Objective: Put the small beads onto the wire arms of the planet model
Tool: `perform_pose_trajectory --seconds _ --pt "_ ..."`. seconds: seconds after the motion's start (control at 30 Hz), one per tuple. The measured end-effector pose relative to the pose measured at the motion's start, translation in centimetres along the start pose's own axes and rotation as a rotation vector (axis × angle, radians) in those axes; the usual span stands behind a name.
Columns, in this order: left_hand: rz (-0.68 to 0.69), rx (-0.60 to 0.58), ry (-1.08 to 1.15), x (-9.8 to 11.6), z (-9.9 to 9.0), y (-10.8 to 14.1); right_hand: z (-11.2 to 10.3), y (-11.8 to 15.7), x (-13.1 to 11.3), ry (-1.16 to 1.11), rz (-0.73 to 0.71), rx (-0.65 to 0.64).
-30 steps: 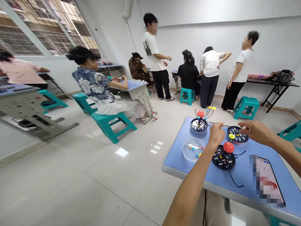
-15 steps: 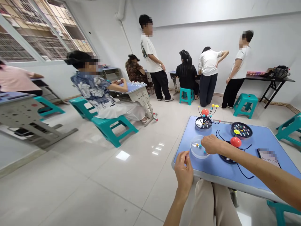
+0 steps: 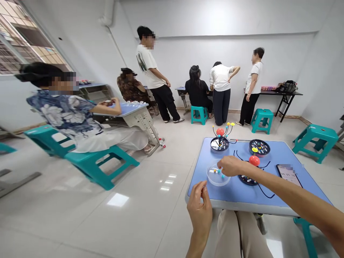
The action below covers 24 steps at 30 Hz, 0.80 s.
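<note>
My right hand (image 3: 232, 166) reaches across the desk to the clear round dish (image 3: 219, 184), fingers curled down at its right rim. Their tips are mostly hidden, so what they grip cannot be made out. Small orange and blue beads (image 3: 223, 176) lie in the dish. Near the desk's left front edge, my left hand (image 3: 200, 208) is raised with thumb and fingertips pinched together; anything between them is too small to name. Partly behind my right forearm sits a solar system model with a red ball (image 3: 254, 161), curved black arms and a dark round base (image 3: 248, 180).
Farther back on the blue desk (image 3: 231, 197) stand an upright planet model (image 3: 220, 143) and a dark round base (image 3: 259, 147) with a yellow piece. A phone (image 3: 288, 175) showing a timer lies at right. Seated and standing people, teal stools (image 3: 315, 141) and other desks surround me.
The view has swung to the right, so the room and desk appear farther left. My right hand stays at the dish, and my left hand stays pinched by the desk edge.
</note>
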State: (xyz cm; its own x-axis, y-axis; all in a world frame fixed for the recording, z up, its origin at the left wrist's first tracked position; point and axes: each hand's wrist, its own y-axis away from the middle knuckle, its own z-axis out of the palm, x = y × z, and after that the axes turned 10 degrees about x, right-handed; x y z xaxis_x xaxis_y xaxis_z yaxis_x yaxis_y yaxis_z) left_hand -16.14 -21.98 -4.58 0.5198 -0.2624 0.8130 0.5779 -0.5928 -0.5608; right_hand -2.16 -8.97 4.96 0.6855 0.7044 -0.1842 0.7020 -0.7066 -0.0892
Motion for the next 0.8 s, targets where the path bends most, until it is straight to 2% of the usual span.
perform_pose_trajectory --seconds 0.07,0.13,0.2,0.3,0.47,0.6,0.67,0.8 --pt "-0.007 -0.038 0.053 1.3 0.0 0.5 -2.0 1.8 0.8 -0.198 0.014 0.022" --pt "-0.010 -0.085 0.108 2.8 0.4 1.0 -3.7 4.2 1.8 -0.809 0.099 0.077" --pt "0.000 -0.127 0.161 4.3 1.2 1.5 -4.7 6.9 2.7 -1.241 0.180 0.126" --pt "0.040 -0.210 0.236 6.6 3.1 2.1 -5.0 10.5 3.6 -1.542 0.292 0.188" --pt "0.064 -0.367 0.304 9.2 7.0 3.4 -5.2 14.7 5.6 -1.608 0.441 0.322" --pt "0.034 -0.455 0.333 10.3 10.0 4.5 -5.3 17.0 9.4 -1.525 0.594 0.577" --pt "0.039 -0.487 0.344 11.0 11.4 4.6 -4.8 17.7 11.6 -1.459 0.666 0.665" --pt "0.075 -0.548 0.368 13.3 13.9 2.8 -3.0 17.8 14.6 -1.350 0.774 0.696"
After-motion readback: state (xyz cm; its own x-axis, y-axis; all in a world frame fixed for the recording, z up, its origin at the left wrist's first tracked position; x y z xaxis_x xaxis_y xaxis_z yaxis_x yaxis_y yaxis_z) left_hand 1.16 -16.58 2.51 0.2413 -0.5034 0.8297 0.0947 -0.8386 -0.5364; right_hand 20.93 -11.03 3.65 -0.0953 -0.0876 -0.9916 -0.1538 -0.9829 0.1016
